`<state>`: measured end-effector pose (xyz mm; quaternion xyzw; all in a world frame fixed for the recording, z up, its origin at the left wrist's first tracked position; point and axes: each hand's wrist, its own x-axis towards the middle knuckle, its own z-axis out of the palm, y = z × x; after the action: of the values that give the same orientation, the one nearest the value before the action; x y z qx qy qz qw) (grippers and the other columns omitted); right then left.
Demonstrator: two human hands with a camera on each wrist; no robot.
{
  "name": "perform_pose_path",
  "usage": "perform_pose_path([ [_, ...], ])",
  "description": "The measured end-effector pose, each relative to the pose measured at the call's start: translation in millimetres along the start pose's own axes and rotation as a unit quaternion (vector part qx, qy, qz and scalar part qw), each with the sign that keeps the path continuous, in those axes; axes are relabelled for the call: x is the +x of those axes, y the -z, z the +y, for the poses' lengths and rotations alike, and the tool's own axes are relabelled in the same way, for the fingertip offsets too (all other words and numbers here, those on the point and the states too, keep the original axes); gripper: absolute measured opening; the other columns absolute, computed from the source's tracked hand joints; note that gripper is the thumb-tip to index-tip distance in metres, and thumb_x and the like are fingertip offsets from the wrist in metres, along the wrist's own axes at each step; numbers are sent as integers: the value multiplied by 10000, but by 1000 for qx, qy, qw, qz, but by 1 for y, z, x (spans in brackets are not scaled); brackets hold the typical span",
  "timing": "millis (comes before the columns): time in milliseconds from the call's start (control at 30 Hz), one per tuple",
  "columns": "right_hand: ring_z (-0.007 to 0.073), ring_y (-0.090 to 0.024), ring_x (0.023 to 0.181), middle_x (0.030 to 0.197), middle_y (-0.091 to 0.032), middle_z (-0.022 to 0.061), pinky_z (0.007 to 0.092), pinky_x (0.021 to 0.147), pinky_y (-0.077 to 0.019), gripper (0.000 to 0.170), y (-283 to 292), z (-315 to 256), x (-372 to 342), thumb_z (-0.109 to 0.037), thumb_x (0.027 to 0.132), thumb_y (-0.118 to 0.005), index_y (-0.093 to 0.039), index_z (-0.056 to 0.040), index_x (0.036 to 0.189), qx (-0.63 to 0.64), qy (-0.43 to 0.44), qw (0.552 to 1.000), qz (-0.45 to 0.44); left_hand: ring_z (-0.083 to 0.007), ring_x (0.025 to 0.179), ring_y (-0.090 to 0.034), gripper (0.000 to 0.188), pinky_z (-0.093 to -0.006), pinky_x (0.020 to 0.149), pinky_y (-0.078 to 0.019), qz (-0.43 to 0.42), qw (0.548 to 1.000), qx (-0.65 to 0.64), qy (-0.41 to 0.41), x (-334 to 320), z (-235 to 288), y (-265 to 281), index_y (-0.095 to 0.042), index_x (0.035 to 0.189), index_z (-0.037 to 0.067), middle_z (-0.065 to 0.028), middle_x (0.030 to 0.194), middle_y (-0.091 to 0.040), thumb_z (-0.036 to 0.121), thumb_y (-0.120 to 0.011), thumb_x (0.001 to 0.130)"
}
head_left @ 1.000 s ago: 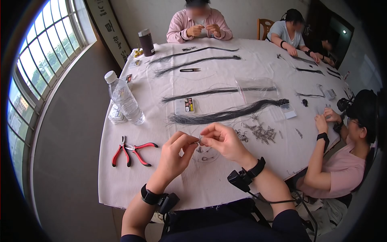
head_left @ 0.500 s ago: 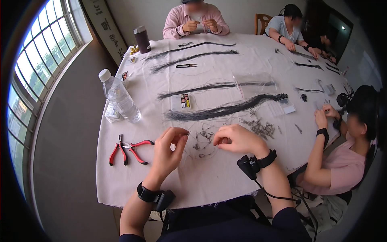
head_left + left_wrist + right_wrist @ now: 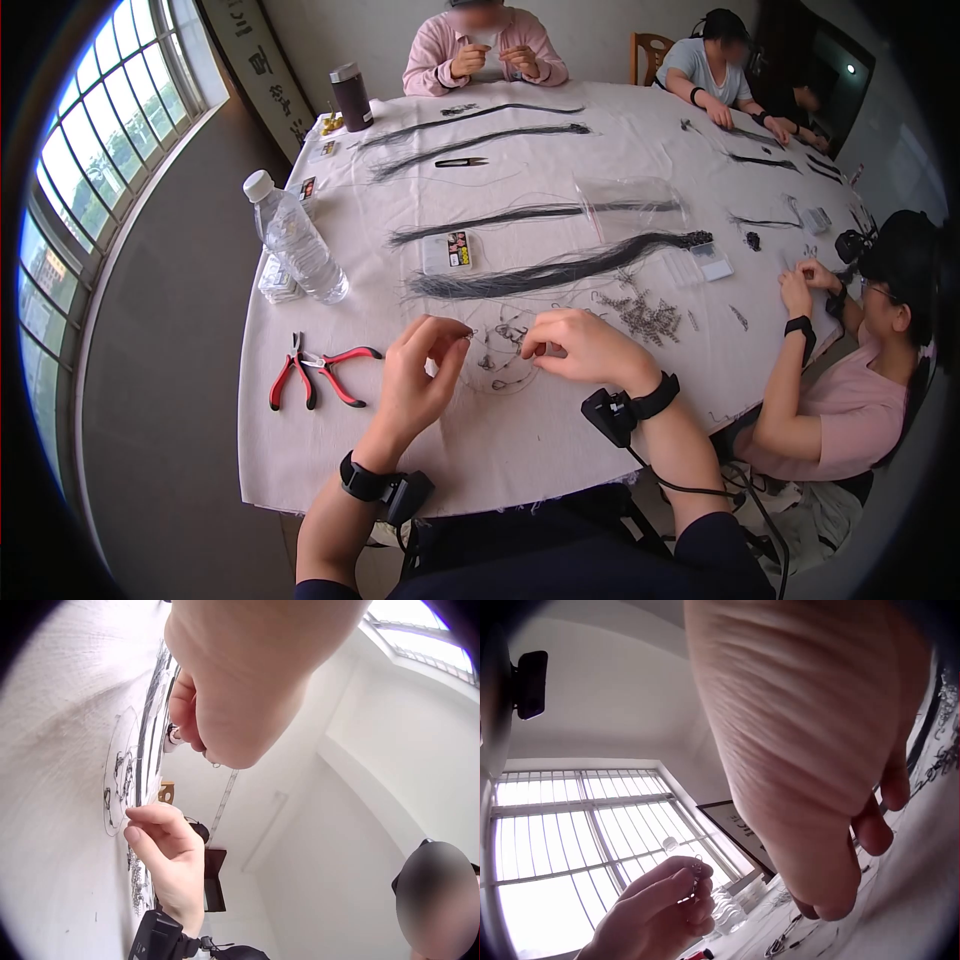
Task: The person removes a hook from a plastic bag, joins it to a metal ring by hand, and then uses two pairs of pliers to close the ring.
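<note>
My left hand (image 3: 425, 365) pinches a small linked metal piece (image 3: 697, 877) between thumb and curled fingers; a tiny ring tops it in the right wrist view. My right hand (image 3: 585, 345) hovers to the right, thumb and forefinger slightly parted in the left wrist view (image 3: 169, 859), with nothing visible between them. On the cloth between the hands lies a loose coil of thin clear line with several small dark metal pieces (image 3: 500, 382). Right behind my right hand spreads a pile of small metal pieces (image 3: 645, 310) like those by the coil.
Red-handled pliers (image 3: 320, 370) lie left of my left hand. Beyond are a thick bundle of dark strands (image 3: 560, 275), a small clear box (image 3: 445, 252), a plastic bag (image 3: 630, 205) and a water bottle (image 3: 297, 240). A person (image 3: 840, 400) sits close at the right; others sit across the table.
My hands were together at the fingertips a second ago. The right hand then drew away to the right, and has since shifted slightly back left. The left hand keeps its pinch.
</note>
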<state>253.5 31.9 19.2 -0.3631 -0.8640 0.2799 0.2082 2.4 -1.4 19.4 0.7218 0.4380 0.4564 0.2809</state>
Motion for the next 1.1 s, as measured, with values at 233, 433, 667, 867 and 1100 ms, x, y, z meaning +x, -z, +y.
perform_pose_path([
  [233,201,-665,763,885,-668,89,297,675,-544,128,5,-8,0,-46,795,-699,-699,-11,918,22,-36,998,-40,-124,716,-628,90,-244,659,-487,1,1000,-1,-1,1,-1,-1,-643,970,-34,-82,860,-626,-18,-620,885],
  [433,253,-664,806,844,-660,110,356,700,-518,52,1,-6,1,-59,786,-674,-664,-14,811,-14,-2,999,-35,-135,629,-585,79,-262,581,-462,20,1000,-3,-21,1,1,-4,-652,943,-22,-90,810,-605,-17,-645,865],
  [667,198,-661,863,895,-686,71,330,767,-508,83,6,-15,5,-71,855,-641,-609,-18,910,117,-5,993,22,-135,640,-593,88,-261,600,-474,9,1000,-25,-3,-1,-2,-6,-655,959,-23,-90,813,-613,1,-647,875],
  [867,127,-667,884,942,-720,62,305,835,-492,88,-1,-24,7,-56,902,-623,-575,-28,972,245,1,967,75,-122,691,-622,109,-257,643,-491,-31,985,-144,85,-6,-9,-15,-648,992,-27,-88,837,-645,39,-637,906],
  [1100,85,-676,867,823,-751,33,275,880,-477,239,-6,-40,10,-64,898,-680,-532,-39,1084,210,-29,968,135,-83,800,-618,119,-242,719,-496,-53,993,-94,52,-6,-4,-13,-621,1040,-34,-47,914,-647,42,-606,950],
])
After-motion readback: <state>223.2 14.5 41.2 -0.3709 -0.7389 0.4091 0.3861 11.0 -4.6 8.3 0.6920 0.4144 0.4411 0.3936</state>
